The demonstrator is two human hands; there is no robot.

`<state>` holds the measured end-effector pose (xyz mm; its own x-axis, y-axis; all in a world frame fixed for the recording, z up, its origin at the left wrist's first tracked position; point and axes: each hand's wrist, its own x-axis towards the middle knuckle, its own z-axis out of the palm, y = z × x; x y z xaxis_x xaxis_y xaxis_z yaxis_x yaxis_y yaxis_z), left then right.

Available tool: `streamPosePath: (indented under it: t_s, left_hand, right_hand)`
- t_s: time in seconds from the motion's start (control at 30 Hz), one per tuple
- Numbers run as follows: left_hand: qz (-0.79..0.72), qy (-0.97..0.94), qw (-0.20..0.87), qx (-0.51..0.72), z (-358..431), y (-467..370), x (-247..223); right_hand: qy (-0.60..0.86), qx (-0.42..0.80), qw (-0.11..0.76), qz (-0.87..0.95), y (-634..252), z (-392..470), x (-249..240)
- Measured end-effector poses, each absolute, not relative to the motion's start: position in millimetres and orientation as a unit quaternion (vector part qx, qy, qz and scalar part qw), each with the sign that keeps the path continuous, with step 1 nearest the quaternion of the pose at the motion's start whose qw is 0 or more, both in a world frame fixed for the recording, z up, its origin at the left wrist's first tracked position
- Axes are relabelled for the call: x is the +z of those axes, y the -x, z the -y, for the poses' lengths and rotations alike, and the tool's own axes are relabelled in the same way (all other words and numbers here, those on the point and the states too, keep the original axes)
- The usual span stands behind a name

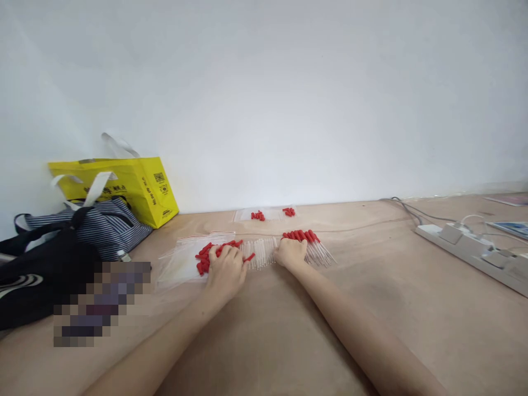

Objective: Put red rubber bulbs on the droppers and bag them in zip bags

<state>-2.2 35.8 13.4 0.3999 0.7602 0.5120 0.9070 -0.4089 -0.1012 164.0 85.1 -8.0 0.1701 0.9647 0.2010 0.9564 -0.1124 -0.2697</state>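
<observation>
Your left hand (226, 267) rests over a heap of short red tubular caps (202, 268), fingers curled down; one cap juts out rightward by the thumb, though you cannot tell whether it is pinched. Between your hands lies a row of thin, whitish sticks (259, 254), long axes pointing roughly away from you. Your right hand (291, 252) is nearer, at the row's right end, fingers bent inward, their grip hidden. Just beyond it, red-ended white sticks (320, 252) slant, red ends farther from you.
</observation>
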Motion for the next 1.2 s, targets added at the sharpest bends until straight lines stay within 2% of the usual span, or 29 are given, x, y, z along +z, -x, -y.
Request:
streamPosePath:
  t_s: [0.13,0.4,0.53,0.8,1.2]
  left_hand:
    - [0.432,0.872,0.136,-0.183,-8.0,1.9,6.2]
    - [0.456,0.863,0.012,-0.217,-7.2,3.8,-5.8]
    - [0.448,0.869,-0.029,-0.21,-11.7,-0.1,-9.1]
    - [0.481,0.835,-0.071,-0.256,-5.0,-11.0,-15.7]
    - [0.485,0.825,-0.091,-0.276,-7.5,-9.2,-17.7]
  right_hand:
    - [0.721,0.001,0.201,0.663,-166.6,-77.8,-6.0]
    - [0.567,0.031,0.267,0.779,-205.3,-26.1,-24.9]
    - [0.448,0.06,0.362,0.815,-225.7,-4.0,-37.2]
    - [0.436,0.074,0.321,0.837,-211.3,8.0,-31.4]
    - [0.411,0.094,0.335,0.843,-199.4,13.8,-31.0]
